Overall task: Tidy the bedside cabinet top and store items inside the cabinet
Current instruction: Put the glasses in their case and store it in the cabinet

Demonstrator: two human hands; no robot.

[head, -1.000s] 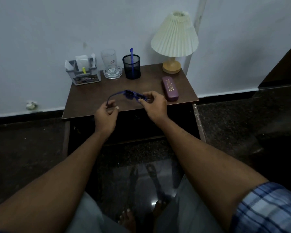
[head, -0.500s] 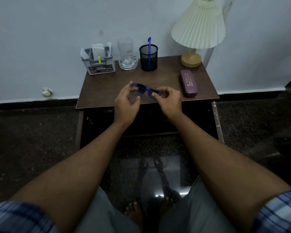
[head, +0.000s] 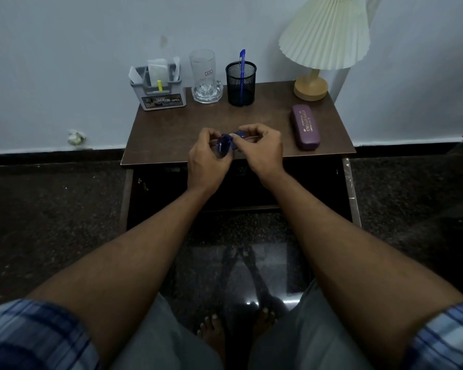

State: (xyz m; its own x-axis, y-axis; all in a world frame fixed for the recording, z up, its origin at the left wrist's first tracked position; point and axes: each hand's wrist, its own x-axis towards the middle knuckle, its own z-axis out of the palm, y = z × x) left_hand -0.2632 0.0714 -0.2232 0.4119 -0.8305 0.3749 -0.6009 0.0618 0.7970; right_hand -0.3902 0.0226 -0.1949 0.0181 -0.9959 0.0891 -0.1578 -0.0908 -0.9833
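Both hands over the front edge of the top (head: 171, 134). Left hand (head: 207, 158) curled round one end of the blue glasses (head: 226, 144), right hand (head: 262, 149) pinching the other. Glasses held between them just above the wood, seemingly folded or nearly so. Case (head: 305, 126) lies closed to my right, flat on the top, long axis front to back, apart from my fingers. Right hand is nearer, so I judge it fetches the case.
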